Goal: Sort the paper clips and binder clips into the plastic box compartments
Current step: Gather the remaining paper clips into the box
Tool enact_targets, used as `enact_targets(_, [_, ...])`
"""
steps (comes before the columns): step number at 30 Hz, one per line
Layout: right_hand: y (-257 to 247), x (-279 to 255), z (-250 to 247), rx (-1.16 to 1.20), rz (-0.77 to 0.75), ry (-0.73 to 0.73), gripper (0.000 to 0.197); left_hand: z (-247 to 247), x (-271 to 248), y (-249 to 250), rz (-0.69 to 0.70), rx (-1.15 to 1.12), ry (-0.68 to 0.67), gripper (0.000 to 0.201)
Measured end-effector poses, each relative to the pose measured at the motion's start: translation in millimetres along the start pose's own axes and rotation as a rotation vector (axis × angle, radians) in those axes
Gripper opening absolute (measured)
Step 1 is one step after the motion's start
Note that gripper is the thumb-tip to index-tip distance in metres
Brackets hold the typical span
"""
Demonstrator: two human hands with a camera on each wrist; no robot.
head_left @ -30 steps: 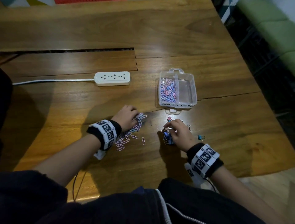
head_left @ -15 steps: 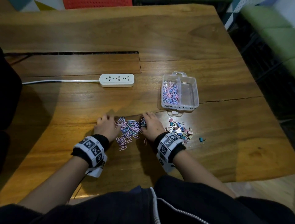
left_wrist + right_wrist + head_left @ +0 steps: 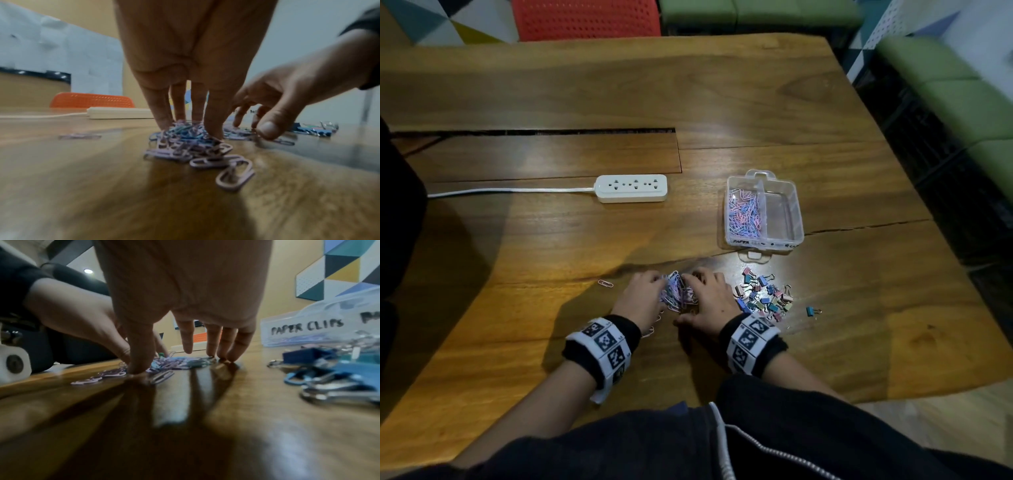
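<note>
Pink, lilac and blue wire paper clips [image 3: 677, 291] lie heaped between our two hands on the brown wooden table [image 3: 722, 102], on the near side of the clear plastic two-compartment box [image 3: 763, 209]. Our left hand [image 3: 642, 298] stands on the heap's left edge with straight fingers [image 3: 213, 116] pointing down, their tips pressing into the clips. Our right hand [image 3: 709, 301] meets the heap from the right, fingers spread and nearly straight, the tips on the table and against the clips, the thumb [image 3: 139, 353] pressed down at the near edge; neither hand has clips lifted off the wood. One stray pink paper clip [image 3: 605, 283] lies alone, further from the box than our left hand. A scatter of small coloured binder clips [image 3: 763, 296] sits just in front of the box, beside our right hand, with a single blue binder clip [image 3: 812, 311] a little apart toward the box's right end. The box's left compartment holds a mass of paper clips; its right one shows only bare plastic. Its front wall carries handwritten "PAPER CLIPS" [image 3: 306, 326]. A white power strip [image 3: 631, 187] lies to the left of the box, its cord running away leftward.
</note>
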State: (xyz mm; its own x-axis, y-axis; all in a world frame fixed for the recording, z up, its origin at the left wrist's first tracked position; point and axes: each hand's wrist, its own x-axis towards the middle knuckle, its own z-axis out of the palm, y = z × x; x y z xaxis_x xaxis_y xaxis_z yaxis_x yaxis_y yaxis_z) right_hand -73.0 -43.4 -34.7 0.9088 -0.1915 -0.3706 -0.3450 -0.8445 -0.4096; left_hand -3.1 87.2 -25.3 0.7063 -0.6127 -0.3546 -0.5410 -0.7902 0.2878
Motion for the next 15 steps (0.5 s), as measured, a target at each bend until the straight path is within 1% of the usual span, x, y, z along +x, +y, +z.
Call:
enact_targets(2, [-4.9,4.4,2.9,-0.026,-0.042,0.008,0.075,-1.3,0.7,1.5,0.046,0.028,0.007,0.035])
enact_targets(5, [-9.8,9.3,3.3,-0.021,-0.09,0.046,0.063,-6.5,0.3,1.6,0.039,-0.015,0.016,0.021])
enact_targets(9, [-11.9,15.3,0.4,0.014,-0.089,0.003,0.05,-12.5,0.4,-4.5,-0.064,-0.259,0.028,0.015])
enact_targets(12, [-10.4,15.8,0.9,0.031,-0.104,0.033,0.033,-18.1,-1.3,-10.4,-0.16,-0.446,0.037,0.013])
enact_targets(15, [-6.7,15.1,0.3,0.127,-0.097,0.062,0.019,-23.1,-2.7,-12.9,-0.207,-0.598,0.052,0.011])
